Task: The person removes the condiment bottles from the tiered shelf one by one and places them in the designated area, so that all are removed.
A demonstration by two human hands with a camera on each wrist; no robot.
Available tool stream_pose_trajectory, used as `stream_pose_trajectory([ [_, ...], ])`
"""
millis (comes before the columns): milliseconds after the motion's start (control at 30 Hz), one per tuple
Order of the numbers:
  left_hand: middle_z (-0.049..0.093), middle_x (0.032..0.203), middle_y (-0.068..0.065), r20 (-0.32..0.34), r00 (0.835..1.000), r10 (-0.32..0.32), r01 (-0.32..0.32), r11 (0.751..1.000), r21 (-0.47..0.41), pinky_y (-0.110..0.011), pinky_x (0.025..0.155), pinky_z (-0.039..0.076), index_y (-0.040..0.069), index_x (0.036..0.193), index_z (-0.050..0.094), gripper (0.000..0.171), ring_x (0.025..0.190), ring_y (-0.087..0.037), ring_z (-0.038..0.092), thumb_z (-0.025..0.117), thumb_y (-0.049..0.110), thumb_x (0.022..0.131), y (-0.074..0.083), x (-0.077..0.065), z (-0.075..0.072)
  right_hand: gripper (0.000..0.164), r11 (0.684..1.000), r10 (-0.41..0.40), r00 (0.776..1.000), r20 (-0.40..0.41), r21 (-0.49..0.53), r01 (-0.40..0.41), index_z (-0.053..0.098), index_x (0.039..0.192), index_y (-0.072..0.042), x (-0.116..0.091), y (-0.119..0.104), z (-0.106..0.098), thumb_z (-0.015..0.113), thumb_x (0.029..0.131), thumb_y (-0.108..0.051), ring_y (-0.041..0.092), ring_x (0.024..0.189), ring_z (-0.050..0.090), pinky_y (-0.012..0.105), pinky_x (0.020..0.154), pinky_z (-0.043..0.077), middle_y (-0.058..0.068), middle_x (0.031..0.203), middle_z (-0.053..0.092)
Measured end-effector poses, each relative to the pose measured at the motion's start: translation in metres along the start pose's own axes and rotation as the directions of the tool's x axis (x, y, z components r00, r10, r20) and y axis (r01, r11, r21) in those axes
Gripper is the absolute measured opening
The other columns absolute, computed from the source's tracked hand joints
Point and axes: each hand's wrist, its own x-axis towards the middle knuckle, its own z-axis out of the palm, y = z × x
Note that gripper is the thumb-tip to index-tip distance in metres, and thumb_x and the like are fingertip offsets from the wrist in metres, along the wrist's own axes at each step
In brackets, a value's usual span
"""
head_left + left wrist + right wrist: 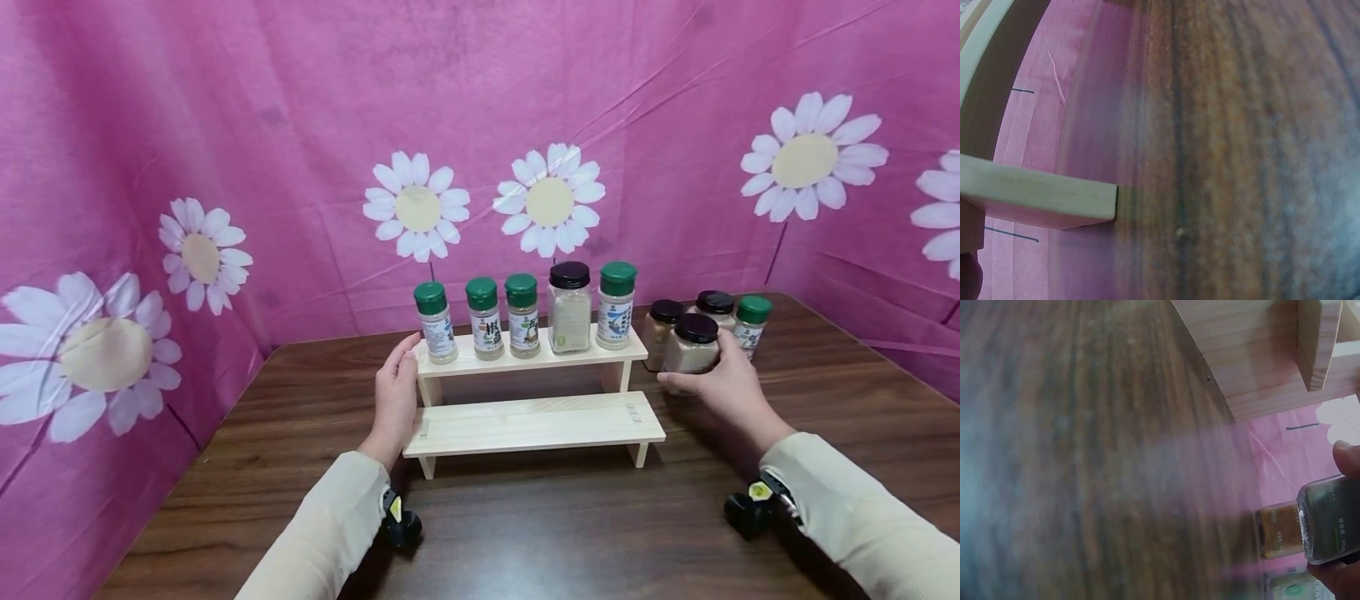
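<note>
A two-tier wooden rack (532,423) stands on the table. My left hand (395,392) holds the left end of its upper shelf, with the fingertips at the back corner. On that shelf stand several green-capped spice shakers (487,329) and one square black-lidded jar (570,312); the lower shelf carries nothing. To the right of the rack, my right hand (723,383) grips a squat jar of pale brown powder (690,354) with a black lid, thumb and fingers on opposite sides. In the right wrist view the underside of this gripped jar (1330,519) shows.
Close behind the gripped jar stand a brown-filled jar (658,333), another black-lidded jar (716,307) and a green-capped shaker (750,325). A pink cloth with white daisies (465,100) hangs behind the dark wooden table (540,533).
</note>
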Motion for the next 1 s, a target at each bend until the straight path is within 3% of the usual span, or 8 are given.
stream_pose_trajectory([
  [167,0.051,0.134,-0.013,-0.003,1.000,-0.001,0.001,1.000,0.001,-0.037,0.108,0.031,0.002,0.129,0.053,0.037,0.125,-0.021,0.042,0.038,0.011,0.096,0.000,0.000,0.000,0.078,1.000,0.025,0.999,0.019,-0.009,-0.025,0.035,0.126,0.008,0.001,0.006,0.004,0.080,0.069,-0.019,0.041,0.100,0.050,0.047,0.083,0.041,0.032,0.113,0.051],
  [533,0.052,0.133,-0.012,-0.007,1.000,-0.020,0.020,0.999,0.039,-0.038,0.106,0.034,0.006,0.128,0.054,0.037,0.123,-0.021,0.045,0.039,0.014,0.096,-0.001,0.000,0.001,0.082,0.998,0.067,0.995,0.067,0.014,-0.068,0.032,0.127,0.008,-0.001,0.016,0.009,0.082,0.068,-0.019,0.042,0.105,0.047,0.049,0.087,0.039,0.033,0.117,0.050],
  [800,0.051,0.134,-0.013,-0.003,1.000,-0.019,0.019,0.999,0.032,-0.039,0.107,0.033,0.005,0.130,0.052,0.037,0.125,-0.022,0.043,0.038,0.013,0.097,-0.001,-0.001,0.000,0.085,0.995,0.067,0.995,0.078,0.074,-0.073,0.029,0.131,0.009,-0.001,0.019,0.013,0.082,0.067,-0.013,0.041,0.108,0.044,0.049,0.090,0.037,0.033,0.121,0.046],
  [1000,0.050,0.135,-0.012,-0.012,1.000,-0.023,0.023,1.000,0.011,-0.038,0.108,0.030,0.005,0.129,0.054,0.037,0.126,-0.020,0.041,0.038,0.013,0.097,-0.001,0.001,0.000,0.089,0.994,0.074,0.990,0.120,0.067,-0.082,0.024,0.133,0.009,0.001,0.017,0.012,0.081,0.069,-0.016,0.043,0.109,0.043,0.053,0.092,0.035,0.034,0.122,0.044],
])
